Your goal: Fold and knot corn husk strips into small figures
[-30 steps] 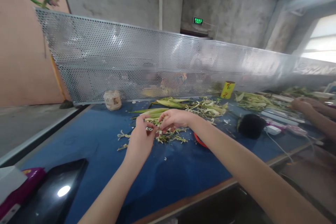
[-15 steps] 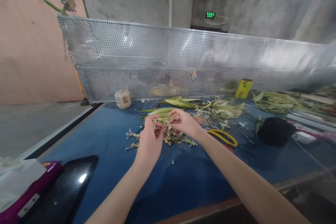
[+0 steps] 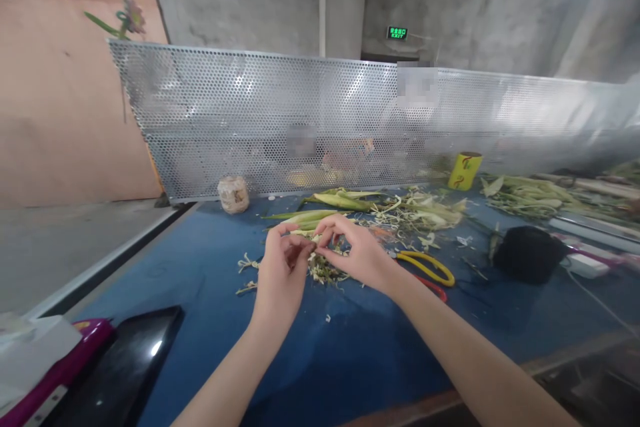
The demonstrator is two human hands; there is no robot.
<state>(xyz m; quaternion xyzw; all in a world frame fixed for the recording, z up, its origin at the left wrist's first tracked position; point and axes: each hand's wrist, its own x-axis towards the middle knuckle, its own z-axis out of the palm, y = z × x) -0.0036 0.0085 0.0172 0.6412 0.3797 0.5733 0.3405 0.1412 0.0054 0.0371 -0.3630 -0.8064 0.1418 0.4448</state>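
Note:
My left hand [image 3: 284,260] and my right hand [image 3: 354,250] meet fingertip to fingertip above the blue tabletop [image 3: 320,347]. Both pinch at one spot; what lies between the fingers is too small and too hidden to name. Under and behind them lies a heap of small knotted, pale green plant strips [image 3: 323,270], partly covered by my fingers. Long green husk-like leaves [image 3: 310,219] stretch out just beyond. To the right of my right hand, a cutting tool with one yellow and one red loop handle [image 3: 427,268] lies flat, its working end partly hidden by my wrist.
Shredded husks [image 3: 420,210] and a yellow cylinder [image 3: 465,171] are farther back. A perforated metal screen [image 3: 250,113] stands along the far edge, with people behind it. A black bundle [image 3: 527,253] lies right, a plastic-wrapped roll [image 3: 233,194] back left, a dark glossy panel [image 3: 135,353] front left.
My hands have shifted slightly, fingertips still together, with the right fingers spread a little wider apart. The red handle shows more now. The whole view has tilted slightly.

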